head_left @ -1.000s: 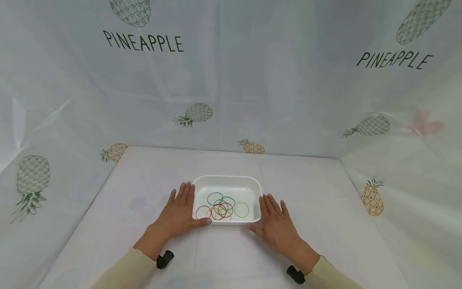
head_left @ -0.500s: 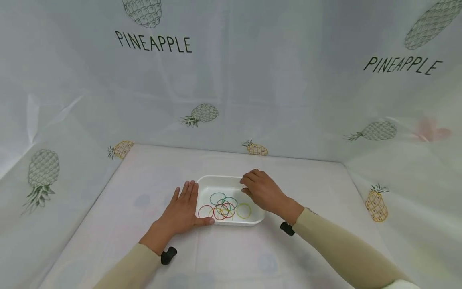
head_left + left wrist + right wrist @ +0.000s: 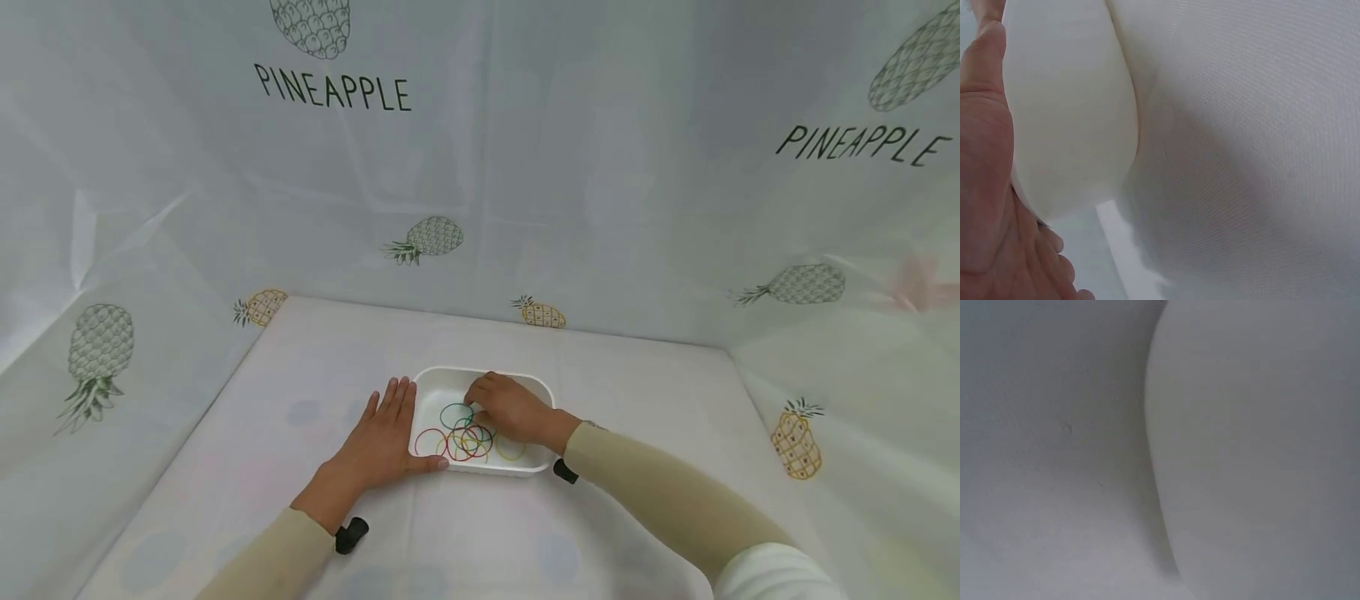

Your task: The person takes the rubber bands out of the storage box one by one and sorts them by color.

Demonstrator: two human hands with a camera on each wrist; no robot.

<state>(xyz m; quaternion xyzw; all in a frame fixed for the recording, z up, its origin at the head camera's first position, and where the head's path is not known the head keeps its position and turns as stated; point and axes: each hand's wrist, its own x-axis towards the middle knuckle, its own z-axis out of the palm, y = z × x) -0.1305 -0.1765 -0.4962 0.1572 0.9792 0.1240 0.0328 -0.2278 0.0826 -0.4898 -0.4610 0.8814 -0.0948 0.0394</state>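
Closest to the camera, two cream sleeves are seen coming in over the counter (image 3: 285, 367), which is draped in a pale cloth with faint coloured dots. The left hand (image 3: 378, 446) is laid flat on that cloth, fingers straight and together, pressed against the left wall of the white tray (image 3: 480, 468), with the thumb run along the tray's near left corner; nothing is gripped by it. In the left wrist view the same palm and thumb (image 3: 985, 162) are shown right up against the tray's smooth white side (image 3: 1069, 119). Just past it, the right hand (image 3: 506, 408) is reached down into the tray with the fingers curled over the rubber bands (image 3: 463, 437), a loose overlapping heap of green, red and yellow loops lying on the tray floor towards the middle and near side. Whether a band is actually pinched can't be told, since the fingertips are hidden by the knuckles. The right wrist view is pretty much useless, just blurry white surfaces. Further back, the counter is closed in by hung sheets (image 3: 525, 167) printed with pineapples and the word PINEAPPLE.
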